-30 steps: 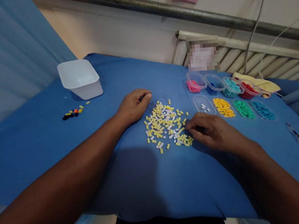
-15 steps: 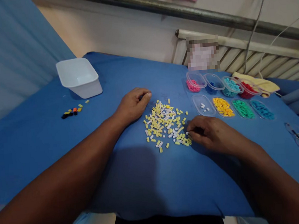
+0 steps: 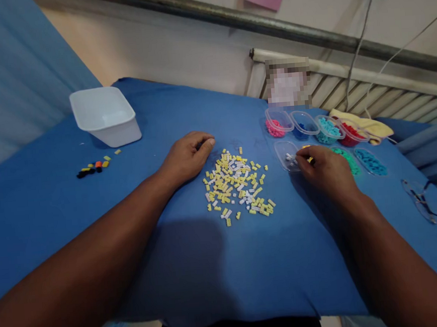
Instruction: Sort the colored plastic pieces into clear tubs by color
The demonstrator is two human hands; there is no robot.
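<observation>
A loose pile of small pale-yellow and white toy building bricks (image 3: 235, 182) lies spread on the blue cloth. My left hand (image 3: 189, 155) rests on the cloth just left of the pile, thumb apart from the loosely bent fingers, holding nothing. My right hand (image 3: 327, 170) is at the right edge of a clear plastic tub (image 3: 281, 149) with a few white bricks (image 3: 289, 158) in it. Its thumb and fingertips are pinched on a small white brick, mostly hidden by the fingers. That hand partly covers the tub of yellow bricks (image 3: 306, 147).
Clear tubs hold pink (image 3: 275, 128), dark blue (image 3: 301, 131), light blue (image 3: 328, 129), red (image 3: 350, 134), green (image 3: 347, 159) and teal bricks (image 3: 370, 161). Glasses (image 3: 424, 203) lie at right. At left are a white bin (image 3: 105, 117) and several dark, orange and yellow pieces (image 3: 93, 167).
My right hand has moved from the pile's right edge up and right to the tub with white bricks, carrying a white brick. My left hand stays beside the pile; the view has shifted slightly.
</observation>
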